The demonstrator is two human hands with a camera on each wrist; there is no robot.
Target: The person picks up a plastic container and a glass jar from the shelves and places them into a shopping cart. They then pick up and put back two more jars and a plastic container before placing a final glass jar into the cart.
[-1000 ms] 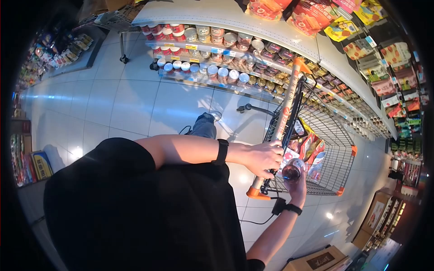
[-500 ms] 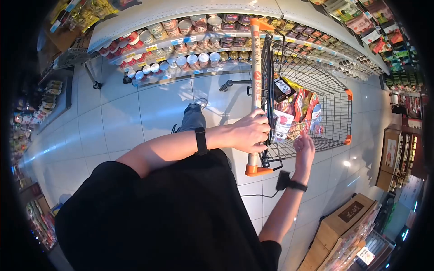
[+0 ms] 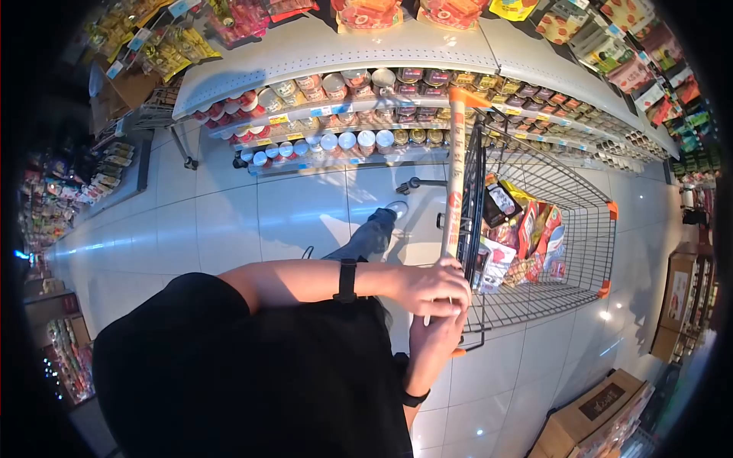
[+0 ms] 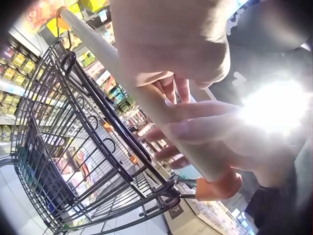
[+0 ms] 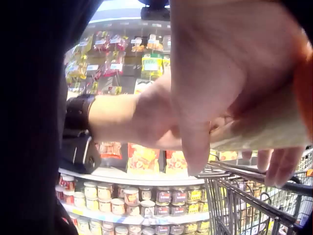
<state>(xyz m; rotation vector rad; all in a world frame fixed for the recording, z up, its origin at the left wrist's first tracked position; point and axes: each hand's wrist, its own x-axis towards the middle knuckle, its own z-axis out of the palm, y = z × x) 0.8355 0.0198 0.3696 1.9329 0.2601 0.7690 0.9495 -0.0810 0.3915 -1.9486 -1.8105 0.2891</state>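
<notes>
In the head view, farthest left of the cart handle [image 3: 456, 179], a display of packages [image 3: 107, 177] stands on the far side of the tiled floor [image 3: 294, 217]. Nearer, but left of the handle too, are the person's black shirt [image 3: 252, 366] and, beyond it, one leg in jeans [image 3: 370, 235] with the shoe on the tiles. A shelf unit holds rows of jars [image 3: 336, 145]; it runs from left of the handle, past its upper end, to the right of it.

The left hand [image 3: 435, 290] comes next, a black band [image 3: 347, 280] on its wrist; its fingers curl over the handle, towards the lower end. The right hand [image 3: 437, 336] is just below it on the same bar, close against the left; the right wrist view shows its thumb on the near side of the handle and its fingers past the far side, so it grips too, narrowly. The handle itself slopes slightly between its orange ends.

Right of the handle stretches the wire basket [image 3: 609, 252] of the shopping cart. Inside, near the handle, lie a black pack [image 3: 500, 202], a white package [image 3: 498, 259] and red bags [image 3: 531, 233]. Farthest right, lower than the handle, stands a brown carton [image 3: 592, 420].
</notes>
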